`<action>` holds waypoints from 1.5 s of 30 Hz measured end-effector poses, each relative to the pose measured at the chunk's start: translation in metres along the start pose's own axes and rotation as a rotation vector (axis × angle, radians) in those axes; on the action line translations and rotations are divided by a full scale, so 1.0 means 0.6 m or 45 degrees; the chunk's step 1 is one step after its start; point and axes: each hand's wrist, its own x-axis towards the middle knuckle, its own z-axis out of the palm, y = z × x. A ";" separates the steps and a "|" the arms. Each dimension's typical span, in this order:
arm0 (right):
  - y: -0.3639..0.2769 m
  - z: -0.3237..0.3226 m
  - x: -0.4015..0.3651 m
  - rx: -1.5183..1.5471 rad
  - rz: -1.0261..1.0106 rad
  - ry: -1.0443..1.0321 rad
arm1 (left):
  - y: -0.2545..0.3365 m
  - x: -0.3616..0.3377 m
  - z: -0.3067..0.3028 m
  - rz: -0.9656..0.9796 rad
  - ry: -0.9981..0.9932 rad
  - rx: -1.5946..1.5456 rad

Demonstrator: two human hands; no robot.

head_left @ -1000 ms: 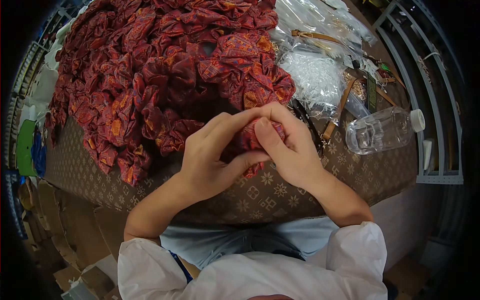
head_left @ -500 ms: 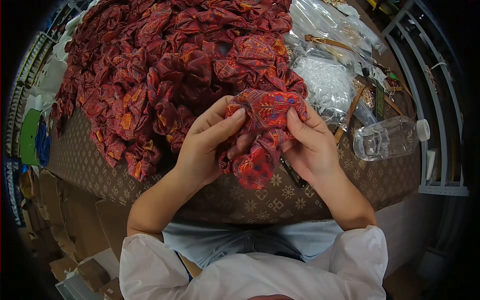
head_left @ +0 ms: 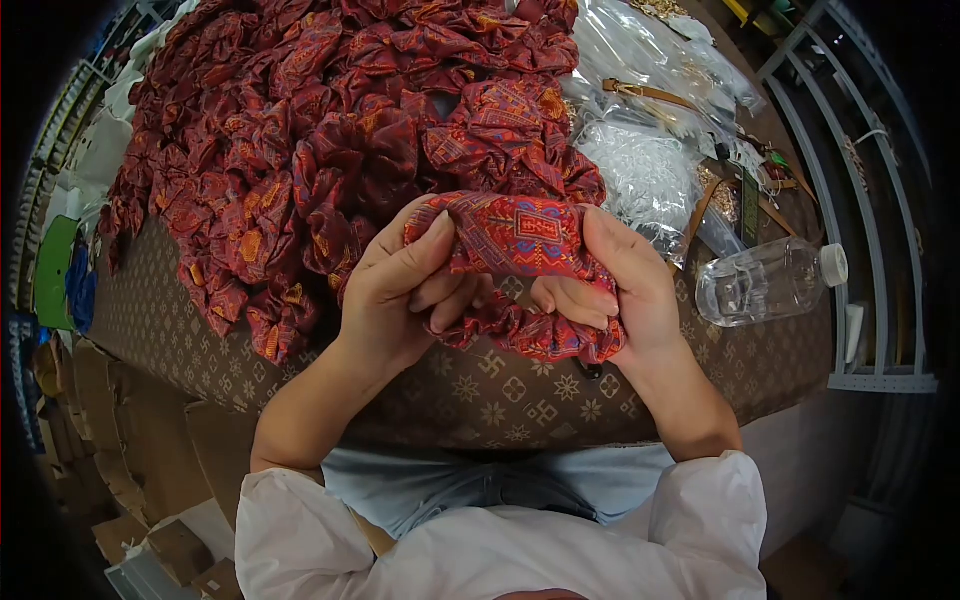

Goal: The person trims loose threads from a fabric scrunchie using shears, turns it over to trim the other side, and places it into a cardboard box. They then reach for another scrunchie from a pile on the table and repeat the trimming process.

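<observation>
A red scrunchie [head_left: 537, 226] with a woven pattern in orange and blue is stretched into an open loop above the table edge. Its upper band lies wide and smooth, while the lower part stays gathered. My left hand [head_left: 393, 285] grips the left end, thumb on top and fingers curled through the loop. On the opposite end my right hand [head_left: 640, 285] is closed the same way, its fingertips showing inside the loop. Beyond both hands rises a large heap of similar red scrunchies [head_left: 250, 150]. A small dark object [head_left: 592, 370] is mostly hidden under the right side of the scrunchie.
A clear plastic bottle [head_left: 755, 285] with a white cap lies on its side at the right. Behind it are a bag of white strings [head_left: 645, 170], clear plastic bags [head_left: 655, 50] and brown straps [head_left: 650, 93]. A grey metal rack [head_left: 880, 382] borders the table [head_left: 450, 410]; cardboard boxes stand lower left.
The scrunchie has gone from bunched between my fingers to pulled wide into a loop. My hands have moved slightly apart, and its patterned upper band now faces up flat.
</observation>
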 end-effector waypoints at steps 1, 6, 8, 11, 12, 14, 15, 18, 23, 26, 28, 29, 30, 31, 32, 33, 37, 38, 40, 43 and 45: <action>-0.002 0.007 -0.001 -0.087 0.000 0.097 | 0.001 0.000 -0.002 -0.015 -0.023 -0.001; 0.011 0.018 -0.006 -0.546 -0.144 0.185 | 0.004 0.005 -0.002 -0.027 -0.179 0.374; 0.014 0.012 -0.007 -0.883 -0.161 0.214 | -0.007 0.013 -0.021 0.144 -0.240 0.857; 0.029 0.002 0.003 -1.543 -0.594 0.210 | -0.028 0.022 0.007 0.572 0.050 1.068; 0.029 0.008 -0.001 -1.571 -0.498 0.214 | -0.025 0.019 0.005 0.570 0.056 1.069; 0.030 0.009 -0.003 -1.454 -0.449 0.230 | -0.015 0.013 -0.002 0.341 -0.185 1.426; 0.028 0.008 -0.004 -1.344 -0.399 0.249 | -0.015 0.009 0.004 0.302 -0.119 1.283; 0.031 -0.004 0.008 -1.168 -0.587 0.125 | 0.005 0.007 0.006 0.088 0.102 1.046; 0.025 0.000 0.004 -1.396 -0.226 0.141 | -0.017 0.011 -0.002 0.398 0.096 1.118; 0.025 0.001 0.003 -0.840 -0.243 0.199 | -0.013 0.004 0.009 0.162 0.118 0.773; 0.029 0.011 0.004 -0.335 -0.160 0.132 | -0.006 0.000 0.015 -0.009 0.078 0.641; 0.029 0.014 0.003 -0.086 -0.118 0.100 | -0.006 -0.001 0.016 -0.009 0.078 0.639; 0.027 0.014 0.001 -0.089 -0.116 0.099 | -0.007 -0.004 0.017 0.014 0.070 0.619; 0.025 0.014 -0.001 0.064 -0.070 0.033 | -0.007 -0.006 0.017 0.037 0.064 0.600; 0.023 0.012 -0.003 0.216 -0.023 -0.033 | -0.008 -0.007 0.018 0.039 0.067 0.599; 0.020 0.007 -0.002 0.216 -0.020 -0.035 | -0.010 -0.008 0.020 0.063 0.084 0.553; 0.002 -0.002 -0.001 0.197 0.019 -0.114 | -0.002 -0.005 0.011 0.066 0.108 0.438; -0.002 0.000 -0.002 0.143 0.005 -0.079 | -0.001 -0.004 0.014 0.068 0.105 0.441; -0.005 0.001 -0.002 0.080 -0.001 -0.062 | 0.002 -0.003 0.021 0.146 0.119 0.507; -0.007 -0.003 -0.002 0.032 0.003 -0.064 | 0.003 -0.001 0.015 0.135 0.067 0.490; -0.008 -0.002 -0.002 0.042 0.000 -0.093 | 0.010 -0.002 0.019 0.063 0.036 0.451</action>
